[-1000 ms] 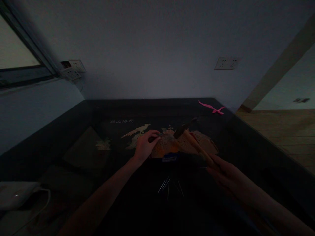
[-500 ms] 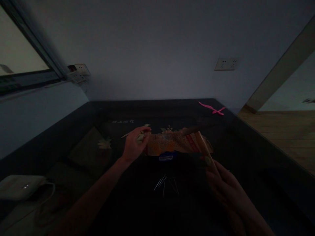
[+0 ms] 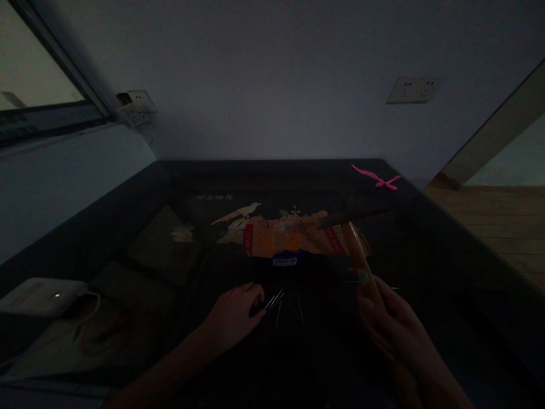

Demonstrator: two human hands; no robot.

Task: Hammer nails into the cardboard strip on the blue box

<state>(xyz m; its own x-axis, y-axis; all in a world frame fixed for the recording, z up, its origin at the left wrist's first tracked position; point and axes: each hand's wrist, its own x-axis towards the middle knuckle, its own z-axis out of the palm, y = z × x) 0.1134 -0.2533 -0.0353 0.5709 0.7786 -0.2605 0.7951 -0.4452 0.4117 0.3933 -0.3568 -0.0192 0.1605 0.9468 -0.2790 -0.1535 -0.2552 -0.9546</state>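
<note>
My right hand (image 3: pixel 394 318) is wrapped round the wooden handle of a hammer (image 3: pixel 360 250), whose dark head is raised over the right part of an orange and red patterned package (image 3: pixel 298 236). A blue label (image 3: pixel 288 259) shows at the package's near edge. My left hand (image 3: pixel 240 312) is closed at the thin metal nails (image 3: pixel 276 298) lying on the dark table, its thumb and finger at their left ends. Whether it grips one is too dark to tell. More thin nails (image 3: pixel 296 308) lie just to the right.
A white device (image 3: pixel 45 295) with a cable is at the left. A pink ribbon (image 3: pixel 385 183) lies at the back right of the dark table (image 3: pixel 264 170). Wall sockets (image 3: pixel 412 91) are above, and a window is at the upper left.
My left hand has moved from the package's left end down towards me, to the nails. My right hand still holds the hammer in about the same place. The view has shifted slightly.
</note>
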